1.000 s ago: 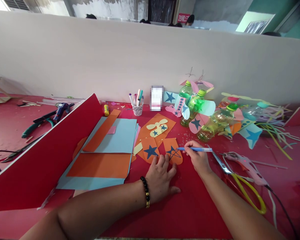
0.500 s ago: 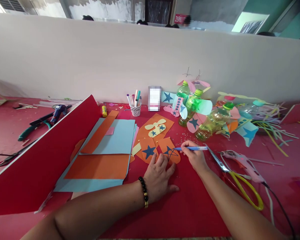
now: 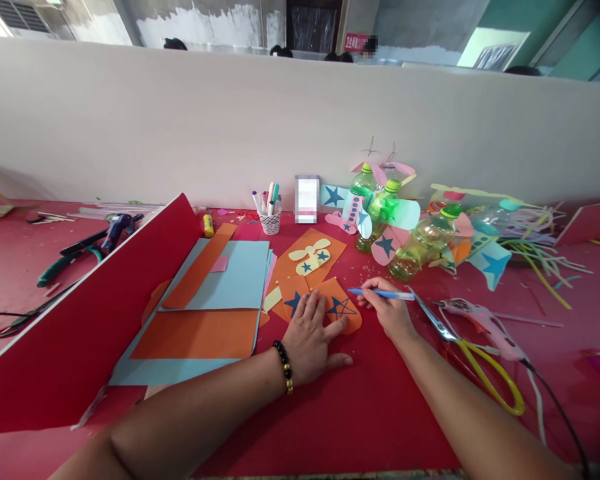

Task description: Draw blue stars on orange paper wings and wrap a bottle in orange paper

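Our left fingers (image 3: 309, 341) are spreading over the orange card (image 3: 345, 315), its star partly filled blue; our right fingers (image 3: 391, 316) are pinching a pen (image 3: 387, 293) above the red desk (image 3: 370, 413).

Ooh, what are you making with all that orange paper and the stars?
The right hand holds a blue pen beside an orange paper piece with a partly filled-in star. The left hand rests on that piece and on another with a blue star. Plastic bottles with paper wings stand or lean behind, so perhaps these are parts for another little plane.
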Available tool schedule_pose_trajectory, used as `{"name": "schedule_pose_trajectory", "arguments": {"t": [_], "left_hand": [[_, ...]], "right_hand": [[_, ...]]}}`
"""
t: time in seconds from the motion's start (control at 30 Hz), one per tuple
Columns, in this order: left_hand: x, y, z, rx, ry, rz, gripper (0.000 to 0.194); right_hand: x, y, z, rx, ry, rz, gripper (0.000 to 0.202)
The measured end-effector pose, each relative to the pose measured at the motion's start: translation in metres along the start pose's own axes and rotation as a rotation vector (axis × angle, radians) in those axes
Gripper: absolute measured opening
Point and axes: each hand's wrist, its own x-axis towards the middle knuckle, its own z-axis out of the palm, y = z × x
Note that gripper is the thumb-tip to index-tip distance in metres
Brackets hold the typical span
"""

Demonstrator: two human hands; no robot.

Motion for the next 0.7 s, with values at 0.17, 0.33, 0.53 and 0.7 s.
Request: {"name": "schedule_pose_trajectory", "arguments": {"t": [0.17,0.33,0.53,0.7], "left_hand": [[-0.0022,-0.0034,0.0054,-0.106,-0.026,0.034,0.071],[-0.0036,-0.0029,0.0078,-0.149,-0.044,0.032,0.073],[-0.0031,-0.0021,0.0067,-0.156,-0.05,0.029,0.074],[-0.0024,-0.0003,0.0013,-0.127,-0.055,0.027,0.073]], "right_hand": [[0.0002,0.0014,0.0002,-0.01,-0.029,0.008,0.012],[-0.0018,-0.0032,-0.0003,-0.022,-0.051,0.01,0.01],[-0.0052,-0.0069,-0.0028,-0.107,-0.148,-0.064,0.011],[-0.0079,-0.0081,-0.0014,-0.199,-0.217,-0.163,0.011]]}}
